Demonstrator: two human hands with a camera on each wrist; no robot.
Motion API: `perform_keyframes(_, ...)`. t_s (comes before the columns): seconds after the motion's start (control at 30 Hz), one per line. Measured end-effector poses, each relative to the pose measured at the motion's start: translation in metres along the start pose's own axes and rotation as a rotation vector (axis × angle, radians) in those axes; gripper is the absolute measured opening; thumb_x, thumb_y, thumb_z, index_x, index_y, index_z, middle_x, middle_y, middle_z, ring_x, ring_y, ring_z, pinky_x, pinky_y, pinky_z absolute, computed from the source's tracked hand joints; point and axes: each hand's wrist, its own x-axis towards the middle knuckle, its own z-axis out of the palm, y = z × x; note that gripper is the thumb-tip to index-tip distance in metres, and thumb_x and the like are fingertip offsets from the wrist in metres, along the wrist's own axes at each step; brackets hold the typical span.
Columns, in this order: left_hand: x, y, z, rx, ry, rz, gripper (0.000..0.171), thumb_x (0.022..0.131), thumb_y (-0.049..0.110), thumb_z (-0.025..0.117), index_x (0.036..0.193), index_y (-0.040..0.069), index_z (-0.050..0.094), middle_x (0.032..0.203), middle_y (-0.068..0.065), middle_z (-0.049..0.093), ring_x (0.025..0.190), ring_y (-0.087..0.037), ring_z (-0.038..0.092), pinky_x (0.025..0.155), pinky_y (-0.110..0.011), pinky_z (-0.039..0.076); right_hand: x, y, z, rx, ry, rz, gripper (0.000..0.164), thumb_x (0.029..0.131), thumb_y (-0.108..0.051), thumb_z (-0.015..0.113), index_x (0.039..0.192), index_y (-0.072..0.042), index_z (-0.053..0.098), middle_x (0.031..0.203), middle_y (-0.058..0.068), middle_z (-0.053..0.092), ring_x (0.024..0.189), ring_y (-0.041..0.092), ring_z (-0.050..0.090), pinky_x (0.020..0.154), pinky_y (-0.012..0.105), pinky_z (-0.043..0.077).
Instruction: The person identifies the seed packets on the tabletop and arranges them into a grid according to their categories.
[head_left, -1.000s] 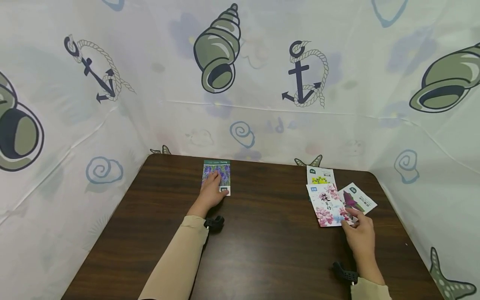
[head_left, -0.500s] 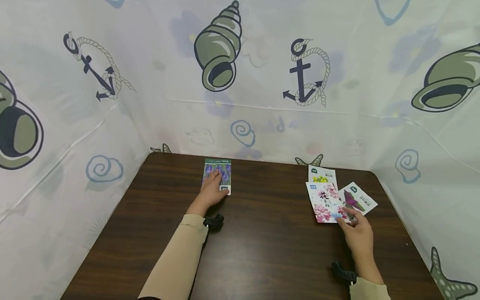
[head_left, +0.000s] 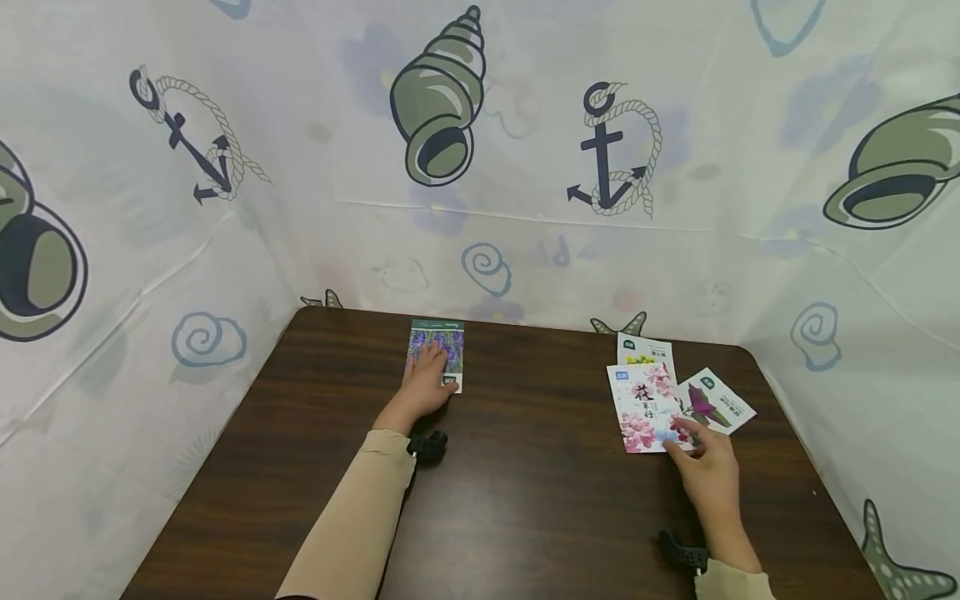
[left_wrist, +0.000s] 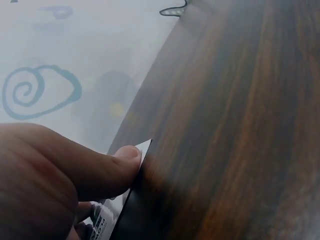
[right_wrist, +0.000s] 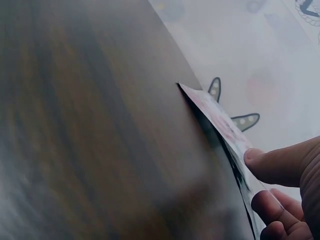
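My left hand (head_left: 423,383) rests flat on a purple-flowered seed packet (head_left: 455,337) near the table's far edge, its fingers spread over the printed front. The left wrist view shows the thumb (left_wrist: 107,172) lying on that packet's white corner. At the right, my right hand (head_left: 708,471) pinches the lower right corner of a pink-blossom seed packet (head_left: 637,412). In the right wrist view this pink packet (right_wrist: 220,117) is tilted, one edge raised. Partly under or behind it are a yellow-flowered packet (head_left: 652,348) and a slanted packet with a dark purple flower (head_left: 720,400).
The dark wooden table (head_left: 525,467) reaches a light cloth wall (head_left: 525,100) printed with shells and anchors at the back and sides. A black wrist strap sits on each wrist, the left one (head_left: 428,448) beside a beige sleeve (head_left: 352,517).
My right hand has slid the pink-blossom packet slightly left, showing more of the packet with the dark purple flower. My left hand has stayed on the purple-flowered packet, its fingers a little more spread.
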Motion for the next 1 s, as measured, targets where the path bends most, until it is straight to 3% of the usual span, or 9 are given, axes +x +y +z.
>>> perform_keyframes(0.27,0.001,-0.002,0.0,0.011,0.004,0.0,0.083,0.108,0.031,0.068,0.172,0.0,0.026,0.184,-0.019,0.007,0.172,-0.038,-0.004,0.138,-0.061,-0.008,-0.003,-0.007,0.008,0.006,-0.051,-0.023,0.041,0.097,-0.014,0.085,0.136,-0.008,0.078,0.137,0.021,0.055,0.112,0.029,0.051,0.086,0.032,0.04)
perform_keyframes(0.47,-0.003,0.003,-0.002,0.009,0.031,0.01,0.079,0.107,0.026,0.069,0.17,-0.003,0.03,0.183,-0.022,0.011,0.172,-0.042,0.001,0.138,-0.064,-0.005,-0.004,-0.012,0.011,-0.01,-0.096,-0.116,0.041,0.097,-0.014,0.084,0.137,-0.006,0.077,0.148,0.02,0.057,0.131,0.038,0.055,0.101,0.04,0.048)
perform_keyframes(0.67,0.001,-0.001,0.0,0.002,0.02,-0.007,0.082,0.107,0.029,0.069,0.172,0.0,0.028,0.184,-0.019,0.009,0.173,-0.038,-0.002,0.138,-0.061,-0.008,-0.005,-0.013,0.017,-0.013,-0.151,-0.252,0.037,0.095,-0.013,0.086,0.131,-0.007,0.08,0.143,0.018,0.063,0.126,0.034,0.059,0.089,0.015,0.043)
perform_keyframes(0.73,0.002,-0.003,0.001,0.001,0.023,-0.006,0.082,0.107,0.031,0.069,0.172,0.0,0.028,0.184,-0.019,0.009,0.173,-0.038,-0.003,0.138,-0.061,-0.008,-0.005,-0.012,0.02,-0.008,-0.179,-0.288,0.035,0.095,-0.013,0.086,0.13,-0.008,0.081,0.143,0.017,0.064,0.126,0.033,0.06,0.088,0.013,0.043)
perform_keyframes(0.8,0.003,-0.004,0.001,-0.001,0.022,-0.007,0.083,0.107,0.032,0.069,0.172,0.0,0.028,0.184,-0.019,0.009,0.173,-0.038,-0.002,0.138,-0.061,-0.008,-0.005,-0.012,0.022,-0.017,-0.213,-0.307,0.034,0.096,-0.013,0.085,0.13,-0.01,0.081,0.144,0.017,0.064,0.128,0.034,0.06,0.095,0.021,0.048)
perform_keyframes(0.87,0.003,-0.004,0.001,-0.001,0.018,-0.012,0.083,0.107,0.032,0.069,0.172,0.001,0.027,0.185,-0.018,0.008,0.173,-0.037,-0.003,0.139,-0.06,-0.008,-0.005,-0.011,0.022,-0.021,-0.248,-0.312,0.033,0.097,-0.013,0.084,0.13,-0.011,0.082,0.146,0.017,0.064,0.131,0.035,0.06,0.102,0.036,0.052)
perform_keyframes(0.93,0.003,-0.003,0.0,-0.002,0.01,-0.018,0.084,0.108,0.033,0.069,0.173,0.002,0.026,0.185,-0.017,0.007,0.173,-0.036,-0.003,0.139,-0.06,-0.008,-0.006,-0.011,0.023,-0.027,-0.274,-0.312,0.032,0.098,-0.013,0.083,0.129,-0.011,0.082,0.146,0.017,0.063,0.133,0.037,0.059,0.106,0.051,0.052)
perform_keyframes(1.0,0.003,-0.003,0.0,-0.001,0.002,-0.023,0.084,0.108,0.033,0.069,0.173,0.002,0.026,0.185,-0.017,0.006,0.173,-0.036,-0.004,0.139,-0.059,-0.008,-0.007,-0.011,0.024,-0.025,-0.287,-0.314,0.032,0.097,-0.012,0.084,0.129,-0.011,0.082,0.146,0.017,0.063,0.133,0.037,0.059,0.107,0.059,0.051)
